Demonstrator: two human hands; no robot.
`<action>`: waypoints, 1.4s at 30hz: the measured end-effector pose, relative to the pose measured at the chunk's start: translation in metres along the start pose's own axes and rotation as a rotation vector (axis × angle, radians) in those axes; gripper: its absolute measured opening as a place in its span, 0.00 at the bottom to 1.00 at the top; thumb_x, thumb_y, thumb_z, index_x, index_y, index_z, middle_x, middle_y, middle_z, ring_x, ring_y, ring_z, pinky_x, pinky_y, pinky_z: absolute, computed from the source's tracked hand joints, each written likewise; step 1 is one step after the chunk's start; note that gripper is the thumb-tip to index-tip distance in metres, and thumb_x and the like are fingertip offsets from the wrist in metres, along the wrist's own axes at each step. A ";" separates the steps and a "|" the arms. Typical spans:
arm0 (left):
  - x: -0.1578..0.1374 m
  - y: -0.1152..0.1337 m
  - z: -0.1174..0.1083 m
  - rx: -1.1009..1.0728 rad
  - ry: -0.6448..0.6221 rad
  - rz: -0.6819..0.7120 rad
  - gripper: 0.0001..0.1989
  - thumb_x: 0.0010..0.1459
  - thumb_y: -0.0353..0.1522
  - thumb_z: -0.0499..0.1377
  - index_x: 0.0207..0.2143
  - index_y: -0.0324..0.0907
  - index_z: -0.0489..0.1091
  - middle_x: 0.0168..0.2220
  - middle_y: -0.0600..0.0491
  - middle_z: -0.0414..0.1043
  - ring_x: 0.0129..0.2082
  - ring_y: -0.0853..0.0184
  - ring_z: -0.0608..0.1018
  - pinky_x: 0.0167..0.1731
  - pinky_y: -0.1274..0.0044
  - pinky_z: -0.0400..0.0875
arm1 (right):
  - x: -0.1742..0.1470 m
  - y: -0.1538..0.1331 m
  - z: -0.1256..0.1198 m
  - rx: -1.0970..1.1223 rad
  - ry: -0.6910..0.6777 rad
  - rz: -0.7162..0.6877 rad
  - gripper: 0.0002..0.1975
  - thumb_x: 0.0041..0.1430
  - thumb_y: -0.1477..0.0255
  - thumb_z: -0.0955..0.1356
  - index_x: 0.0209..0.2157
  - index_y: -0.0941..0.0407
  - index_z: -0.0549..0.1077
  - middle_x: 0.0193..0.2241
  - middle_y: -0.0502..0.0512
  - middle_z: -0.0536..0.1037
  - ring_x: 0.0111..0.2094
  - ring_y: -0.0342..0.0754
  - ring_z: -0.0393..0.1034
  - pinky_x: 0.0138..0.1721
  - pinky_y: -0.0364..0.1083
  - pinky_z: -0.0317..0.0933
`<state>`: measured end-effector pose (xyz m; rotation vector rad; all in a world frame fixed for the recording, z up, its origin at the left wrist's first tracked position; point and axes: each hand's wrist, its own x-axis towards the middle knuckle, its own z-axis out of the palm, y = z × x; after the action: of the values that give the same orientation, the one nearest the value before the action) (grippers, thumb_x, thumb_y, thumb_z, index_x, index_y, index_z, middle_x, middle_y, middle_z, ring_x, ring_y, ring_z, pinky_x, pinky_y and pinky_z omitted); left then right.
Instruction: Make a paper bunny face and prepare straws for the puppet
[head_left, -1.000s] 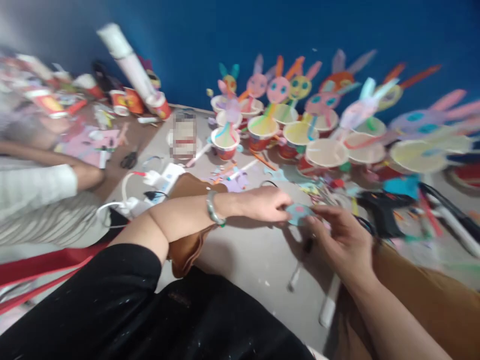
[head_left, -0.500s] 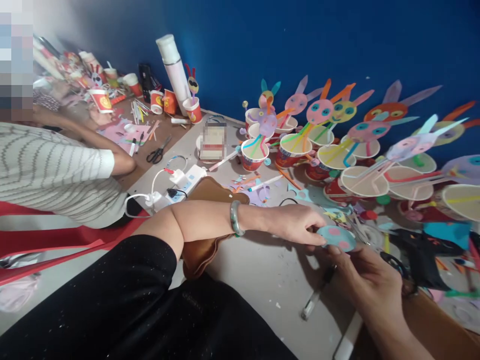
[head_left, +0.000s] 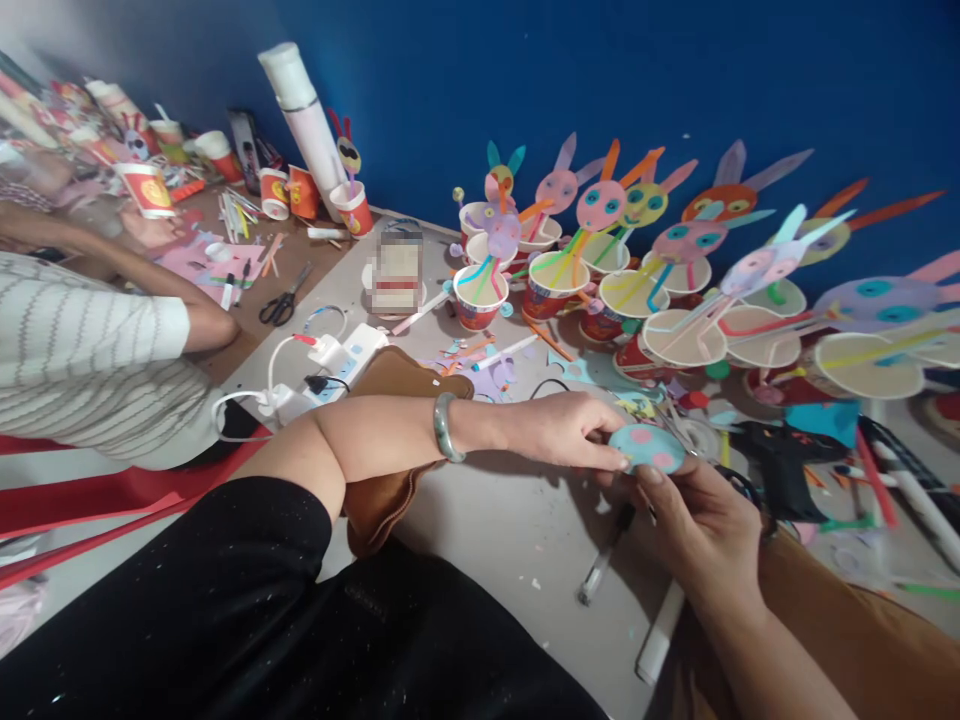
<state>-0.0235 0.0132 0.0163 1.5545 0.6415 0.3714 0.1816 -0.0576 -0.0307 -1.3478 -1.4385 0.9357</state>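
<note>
Two pink spots (head_left: 641,436): on the blue disc (head_left: 648,450), which I see held above the table (head_left: 487,530).
Left hand (head_left: 564,432): pinching the disc's left edge.
Right hand (head_left: 712,530): pinching its lower right edge.
Cups (head_left: 551,303): beyond, bearing animal faces (head_left: 601,206).
Black tool (head_left: 784,458): rightward, perhaps a glue gun; I can't be sure.

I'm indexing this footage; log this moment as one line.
left hand: holds blue disc | right hand: holds it too | pen: lies on table | cups: near wall
</note>
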 end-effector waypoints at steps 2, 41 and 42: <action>0.000 -0.002 0.001 -0.033 0.007 -0.015 0.07 0.62 0.27 0.62 0.30 0.37 0.75 0.26 0.53 0.78 0.25 0.73 0.77 0.27 0.81 0.69 | -0.002 0.004 0.000 0.060 -0.019 0.018 0.23 0.57 0.50 0.76 0.25 0.55 0.74 0.18 0.49 0.73 0.19 0.42 0.63 0.22 0.42 0.58; 0.000 0.003 0.003 -0.113 0.005 -0.155 0.05 0.61 0.28 0.61 0.31 0.35 0.74 0.29 0.50 0.82 0.25 0.77 0.77 0.28 0.84 0.72 | -0.002 -0.003 0.006 0.282 -0.081 0.115 0.23 0.56 0.48 0.76 0.28 0.53 0.71 0.18 0.45 0.69 0.19 0.41 0.59 0.22 0.43 0.54; 0.000 0.003 0.003 -0.114 0.001 -0.150 0.05 0.61 0.28 0.61 0.31 0.35 0.74 0.29 0.50 0.82 0.25 0.77 0.77 0.28 0.84 0.72 | -0.002 -0.003 0.006 0.290 -0.085 0.123 0.23 0.56 0.48 0.76 0.28 0.53 0.71 0.18 0.45 0.69 0.19 0.41 0.59 0.21 0.43 0.54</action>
<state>-0.0215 0.0110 0.0192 1.3881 0.7212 0.2907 0.1752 -0.0598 -0.0301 -1.2014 -1.2362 1.2432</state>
